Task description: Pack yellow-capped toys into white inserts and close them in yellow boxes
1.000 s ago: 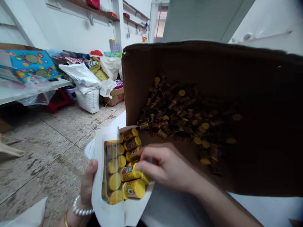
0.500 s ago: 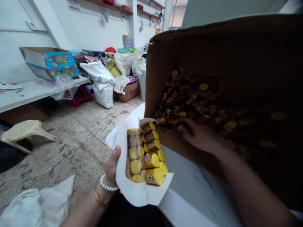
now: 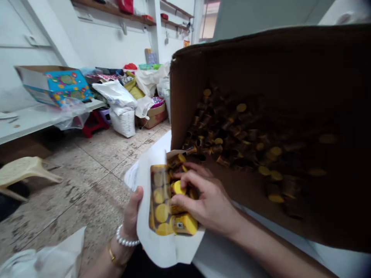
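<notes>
Left hand (image 3: 133,210) is gripping white box (image 3: 171,247); right hand (image 3: 211,202) is pinching yellow-capped jar (image 3: 179,187) inside, apparently packing. Next move is calling for seating it.

This looks like a small packing workroom that doubles as storage. A large cardboard carton (image 3: 187,88) holds a loose heap of small yellow-lidded pots (image 3: 241,107), and a white box (image 3: 145,227) with a clear window holds more. Stuffed white sacks (image 3: 123,121) stand on the worn, speckled floor (image 3: 87,189). A plain long table (image 3: 20,125), plastic stools (image 3: 24,170) and wooden wall shelves (image 3: 139,17) furnish it; whether it adjoins a home cannot be told.
</notes>
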Available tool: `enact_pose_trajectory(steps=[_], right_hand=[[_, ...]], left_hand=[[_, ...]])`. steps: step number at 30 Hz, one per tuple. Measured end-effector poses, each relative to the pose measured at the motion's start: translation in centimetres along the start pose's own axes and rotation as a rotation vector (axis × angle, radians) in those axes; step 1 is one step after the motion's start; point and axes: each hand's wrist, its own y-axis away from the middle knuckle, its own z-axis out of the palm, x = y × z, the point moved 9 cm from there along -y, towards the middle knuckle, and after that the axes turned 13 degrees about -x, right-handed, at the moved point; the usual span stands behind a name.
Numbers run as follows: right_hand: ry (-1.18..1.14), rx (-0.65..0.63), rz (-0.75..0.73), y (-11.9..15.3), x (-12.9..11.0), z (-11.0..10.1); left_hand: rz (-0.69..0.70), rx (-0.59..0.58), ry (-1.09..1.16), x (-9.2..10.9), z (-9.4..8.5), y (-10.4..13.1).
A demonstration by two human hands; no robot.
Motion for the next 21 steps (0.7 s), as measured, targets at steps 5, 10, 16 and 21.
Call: enact_pose_trajectory(steps=[5, 10, 16, 21], right_hand=[[0.319, 0.067, 0.022, -0.8, 3.2, -4.7], [0.465, -0.034, 0.06, -2.2, 8.5, -4.1], [0.777, -0.255, 0.188, -2.1, 9.3, -1.7], [0.699, -0.419, 0.44, -0.7, 12.1, -3.8]], left_hand=[[-0.014, -0.008, 0.017, 0.2, 0.1, 0.0], [0.006, -0.047, -0.014, 0.4, 1.2, -0.8], [-0.017, -0.04, -0.053, 0.2, 1.0, -0.7], [-0.013, -0.078, 0.015, 0.0, 1.2, -0.6]])
